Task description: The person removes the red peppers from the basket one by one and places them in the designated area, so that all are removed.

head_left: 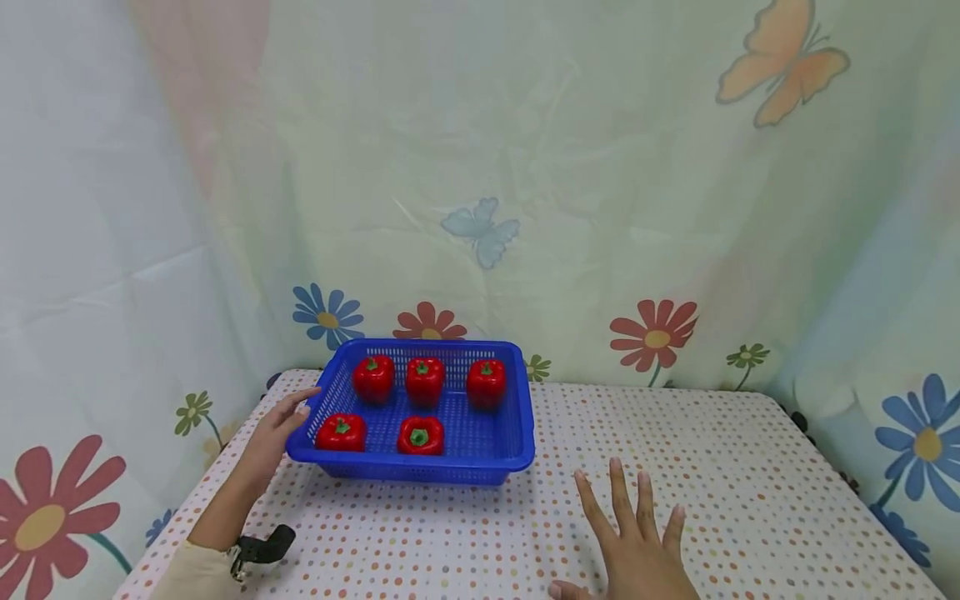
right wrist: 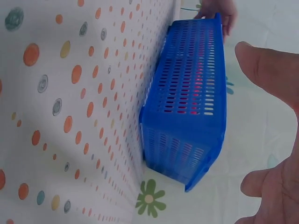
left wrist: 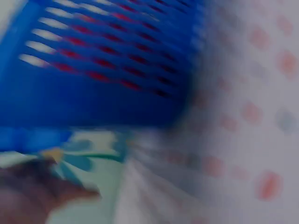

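Note:
A blue plastic basket (head_left: 431, 464) with slotted walls stands on the table and contains several red bell peppers (head_left: 424, 382) with green stems. At its left rim is my left hand (head_left: 268, 437), fingers fairly straight and fingertips right at the edge. The left wrist view is blurred and shows part of that hand (left wrist: 32, 191) below the basket's slotted wall (left wrist: 93, 102). My right hand (head_left: 637, 546) is apart from the basket, over the table to its front right, fingers spread and nothing in it. In the right wrist view its thumb and fingers (right wrist: 266, 70) are spread wide.
The table (head_left: 675, 450) has a white cloth with coloured dots. Behind it and along both sides hangs a curtain (head_left: 570, 208) printed with flowers and butterflies. A dark wrist strap piece (head_left: 266, 546) juts out from my left wrist.

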Motion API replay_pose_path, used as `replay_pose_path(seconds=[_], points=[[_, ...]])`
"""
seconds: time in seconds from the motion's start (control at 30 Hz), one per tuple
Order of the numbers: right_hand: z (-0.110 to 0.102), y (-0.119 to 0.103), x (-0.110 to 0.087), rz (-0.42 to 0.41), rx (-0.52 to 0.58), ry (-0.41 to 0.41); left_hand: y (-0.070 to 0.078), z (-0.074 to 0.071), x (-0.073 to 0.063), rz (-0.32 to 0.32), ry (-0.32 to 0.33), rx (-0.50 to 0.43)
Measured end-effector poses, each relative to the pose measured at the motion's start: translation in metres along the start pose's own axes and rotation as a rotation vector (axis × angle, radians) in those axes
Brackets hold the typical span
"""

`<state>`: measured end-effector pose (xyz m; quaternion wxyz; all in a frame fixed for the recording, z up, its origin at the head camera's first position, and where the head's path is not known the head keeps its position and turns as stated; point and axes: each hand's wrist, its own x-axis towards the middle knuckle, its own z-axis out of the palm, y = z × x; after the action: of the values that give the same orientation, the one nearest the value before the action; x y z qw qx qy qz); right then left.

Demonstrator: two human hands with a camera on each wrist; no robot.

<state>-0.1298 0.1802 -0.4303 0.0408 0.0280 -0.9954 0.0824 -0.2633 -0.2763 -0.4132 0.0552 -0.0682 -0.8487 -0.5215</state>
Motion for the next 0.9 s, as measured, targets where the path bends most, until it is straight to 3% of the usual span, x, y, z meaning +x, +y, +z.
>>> replay_pose_path(seconds=[0.1, 0.27, 0.47, 0.63, 0.77, 0.9], points=[[0.0, -0.001, 0.0, -0.01, -0.016, -0.017, -0.027, 0.004, 0.006, -0.03, -0.112, -0.275], [0.0, -0.002, 0.004, -0.006, -0.021, -0.064, -0.041, 0.011, 0.012, -0.024, -0.132, -0.474], [0.007, -0.007, 0.007, -0.057, -0.003, -0.094, -0.042, 0.016, 0.013, -0.06, -0.086, -0.447], [0.005, -0.029, 0.013, -0.106, 0.078, -0.19, -0.043, 0.019, 0.013, -0.056, -0.055, -0.432], [-0.009, -0.049, 0.022, -0.229, 0.274, -0.198, -0.044, 0.02, 0.013, -0.071, -0.044, -0.43], [-0.019, -0.069, 0.033, -0.412, 0.518, -0.068, -0.045, 0.02, 0.014, -0.077, -0.035, -0.418]])
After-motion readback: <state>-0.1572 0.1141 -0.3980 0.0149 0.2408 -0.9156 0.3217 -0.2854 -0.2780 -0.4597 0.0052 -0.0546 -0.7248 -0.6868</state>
